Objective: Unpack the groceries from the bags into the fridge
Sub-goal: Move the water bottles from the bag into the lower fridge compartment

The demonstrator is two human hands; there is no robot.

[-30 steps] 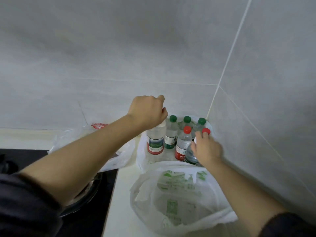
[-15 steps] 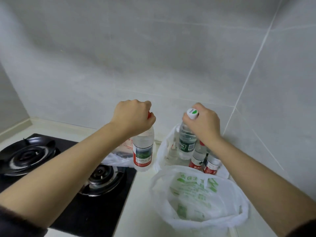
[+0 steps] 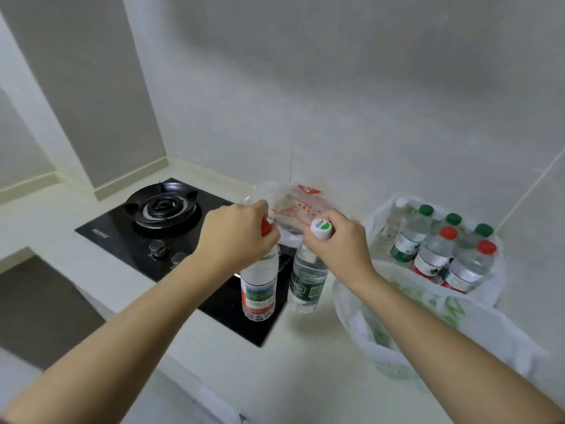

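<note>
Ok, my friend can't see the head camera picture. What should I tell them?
Two hands hold water bottles by their tops over a kitchen counter: left hand a red-capped bottle, right hand a white-capped bottle. More bottles stand in a white bag at right.

Body in view: two hands and two forearms, nothing more. Left hand [image 3: 235,240] and right hand [image 3: 342,243] are both bare, with the knuckles and wrist bones showing. Left forearm [image 3: 122,338] and right forearm [image 3: 452,344] are bare skin from the wrist to the bottom frame edge. Both arms are slim at the wrist, and the wide-angle lens makes them look much broader toward the frame corners. Fingernails are too small and blurred to tell.
</note>
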